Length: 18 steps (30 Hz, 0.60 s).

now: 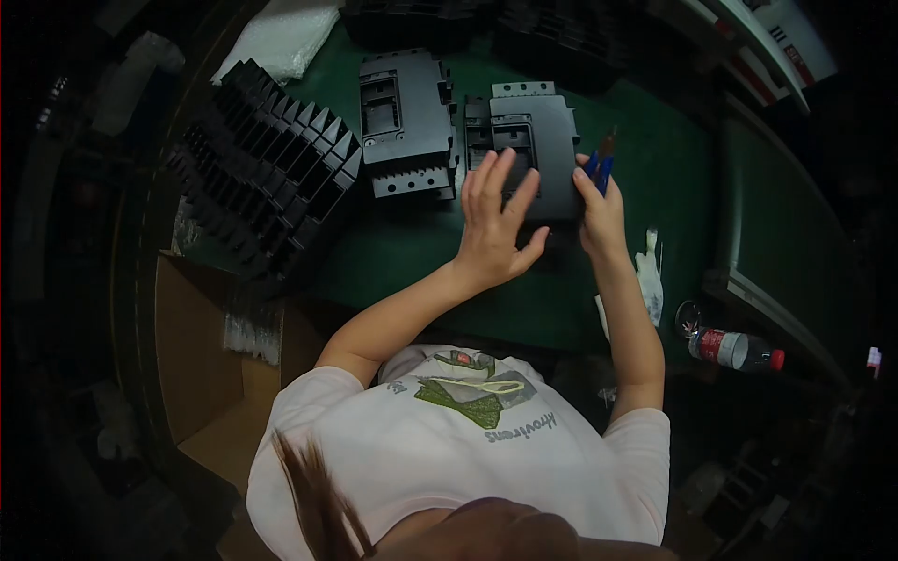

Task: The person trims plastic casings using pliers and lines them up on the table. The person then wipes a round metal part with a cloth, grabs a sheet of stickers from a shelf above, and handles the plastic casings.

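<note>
- Left hand (491, 224) is holding its fingers wide over the black housing (554, 140).
- Right hand (603, 217) is gripping a blue-handled tool (605, 172) beside it.
- Housing is lying on the green table (669, 140) near 1 similar unit (426, 107).

A dark grey case (555, 140) is laid flat, a pale, holed strip (523, 90) at its far end; by its right edge, what appear to be blue-handled pliers (604, 172) are held, tips pointing away.
</note>
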Tool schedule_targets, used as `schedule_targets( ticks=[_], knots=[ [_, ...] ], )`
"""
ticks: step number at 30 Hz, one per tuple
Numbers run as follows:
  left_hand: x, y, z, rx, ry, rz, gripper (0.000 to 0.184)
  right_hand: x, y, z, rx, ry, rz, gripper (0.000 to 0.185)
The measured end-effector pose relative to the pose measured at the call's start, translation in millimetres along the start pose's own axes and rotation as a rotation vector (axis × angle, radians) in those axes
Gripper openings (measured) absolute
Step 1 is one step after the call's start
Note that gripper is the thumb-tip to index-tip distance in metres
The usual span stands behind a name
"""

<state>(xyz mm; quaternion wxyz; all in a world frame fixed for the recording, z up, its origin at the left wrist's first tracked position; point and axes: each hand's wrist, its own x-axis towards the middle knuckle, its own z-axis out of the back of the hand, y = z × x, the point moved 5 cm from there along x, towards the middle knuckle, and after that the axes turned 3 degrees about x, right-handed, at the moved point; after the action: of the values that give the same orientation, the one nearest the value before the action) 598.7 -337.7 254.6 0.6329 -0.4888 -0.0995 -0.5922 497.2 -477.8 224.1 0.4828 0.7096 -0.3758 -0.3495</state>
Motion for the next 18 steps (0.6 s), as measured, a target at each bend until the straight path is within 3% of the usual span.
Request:
schedule_targets(
  ticks=[2, 3, 5, 8, 10, 11, 13, 15, 18],
  knots=[
    [-1, -10, -6, 0.143, 0.159, -0.119, 0.071, 17, -12, -10, -0.08, 0.008, 0.013, 0.031],
    [-2, -8, -7, 0.143, 0.155, -0.121, 0.071, 22, -16, -17, -0.129, 0.0, -0.002, 0.03],
    [-4, 2, -19, 0.182, 0.346, -0.039, 0.071, 35, -25, -22, -0.294, 0.048, 0.045, 0.031],
    [-6, 15, -21, 0.273, 0.391, 0.024, 0.07, 36, -14, -27, -0.568, 0.113, 0.093, 0.035],
    [-7, 19, -21, 0.389, 0.43, 0.029, 0.069, 33, 4, -31, -0.931, 0.254, 0.1, 0.037],
    [-5, 18, -20, 0.381, 0.42, 0.023, 0.069, 38, 14, -29, -0.941, 0.246, 0.108, 0.037],
    [-5, 18, -19, 0.401, 0.468, 0.046, 0.068, 60, 45, -24, -1.026, 0.146, 0.346, 0.034],
    [-5, 16, -18, 0.419, 0.444, 0.014, 0.071, 98, 73, -17, -1.214, -0.019, 0.769, 0.031],
    [-1, 15, -13, 0.399, 0.389, 0.042, 0.071, 151, 91, -13, -1.332, -0.123, 0.917, 0.031]
  ],
)
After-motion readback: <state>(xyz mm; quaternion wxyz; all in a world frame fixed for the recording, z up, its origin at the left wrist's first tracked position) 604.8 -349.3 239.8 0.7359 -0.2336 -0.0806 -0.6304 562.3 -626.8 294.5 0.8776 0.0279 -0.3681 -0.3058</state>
